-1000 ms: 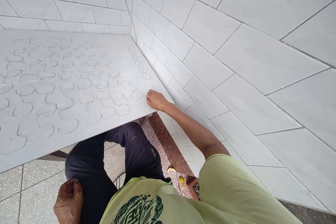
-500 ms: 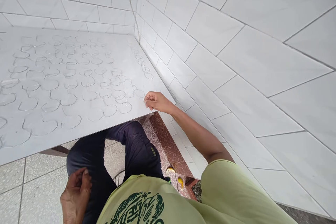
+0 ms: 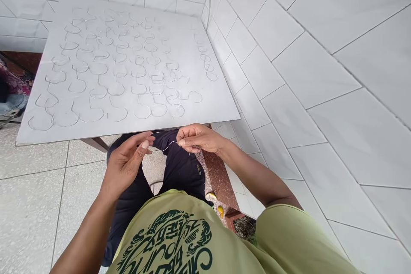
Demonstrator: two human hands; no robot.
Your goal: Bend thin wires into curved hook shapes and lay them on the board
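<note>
A thin, curved piece of wire (image 3: 169, 145) spans the gap between my hands, just off the board's front edge and above my lap. My right hand (image 3: 201, 138) pinches it between thumb and fingers. At the other side, my left hand (image 3: 130, 160) has its thumb and fingertips closed around the wire, and a short end sticks out past them. Many similar S-shaped wire pieces (image 3: 120, 113) lie in rows on the white board (image 3: 218, 107). A chain of looped wire (image 3: 210, 72) lies near its right edge.
White tiled walls (image 3: 282, 94) stand behind and to the right of the board. A brown ledge (image 3: 218, 171) runs below its right corner, near small yellow pieces (image 3: 220, 211). Patterned cloth (image 3: 14, 78) is at the far left. Speckled tiles (image 3: 28, 197) cover the floor.
My right hand has left the board's front right corner and now holds a wire in front of the edge. My left hand has risen from my lap to meet it. The view has shifted left.
</note>
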